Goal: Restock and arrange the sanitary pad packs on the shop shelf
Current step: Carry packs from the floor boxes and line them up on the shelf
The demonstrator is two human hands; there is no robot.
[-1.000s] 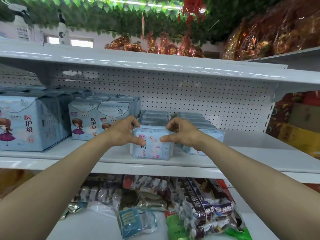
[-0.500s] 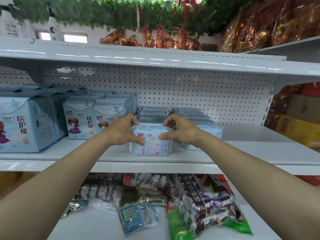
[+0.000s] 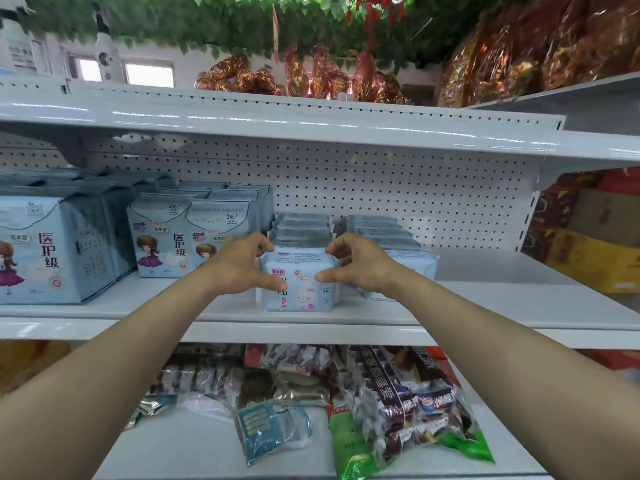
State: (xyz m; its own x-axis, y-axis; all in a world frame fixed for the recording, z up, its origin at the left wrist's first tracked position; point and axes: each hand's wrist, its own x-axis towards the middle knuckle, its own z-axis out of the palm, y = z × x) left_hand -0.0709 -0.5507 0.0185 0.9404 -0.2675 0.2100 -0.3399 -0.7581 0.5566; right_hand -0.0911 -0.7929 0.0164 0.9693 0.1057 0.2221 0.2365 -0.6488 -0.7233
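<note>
A small light-blue sanitary pad pack (image 3: pixel 300 292) with a pink rabbit face stands at the front of a row on the white middle shelf (image 3: pixel 485 303). My left hand (image 3: pixel 239 265) grips its left upper corner, thumb on the front and fingers curled over the top. My right hand (image 3: pixel 356 263) grips its right upper corner the same way. More packs of that row (image 3: pixel 299 228) line up behind it. A second row of the same packs (image 3: pixel 391 244) stands just to the right, partly hidden by my right hand.
Taller blue pad packs with a cartoon girl (image 3: pixel 194 237) stand to the left, and a bigger one (image 3: pixel 52 251) at far left. The shelf's right end is bare. A pegboard back panel (image 3: pixel 433 202) closes the rear. Snack bags (image 3: pixel 398 403) fill the lower shelf.
Both hands stay on the front pack's upper corners. The view has tilted slightly, so the shelf sits a little higher in the frame; the pack itself has barely shifted.
</note>
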